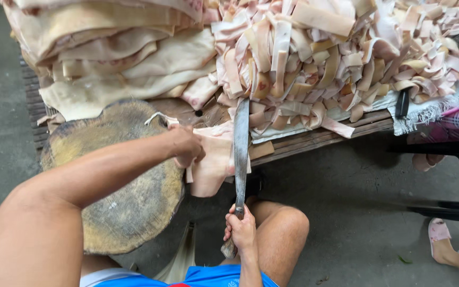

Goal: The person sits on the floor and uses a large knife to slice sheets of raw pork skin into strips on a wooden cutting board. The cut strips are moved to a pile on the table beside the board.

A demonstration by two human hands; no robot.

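A pale pink, limp sheet of skin (212, 159) is draped over the edge of a round wooden chopping block (123, 186), hanging down past the low slatted platform (314, 139). One long knife (240, 154) is seen, its dull grey blade laid upright along the sheet's right edge. One sheet is being worked; a stack of whole sheets (118, 58) and a heap of cut strips (346, 58), too many to be counted, are piled behind. The left hand (186, 146) is clenched on the sheet's top, arm stretched across the block. The right hand (241, 229) is wrapped tight round the knife handle, low between the knees.
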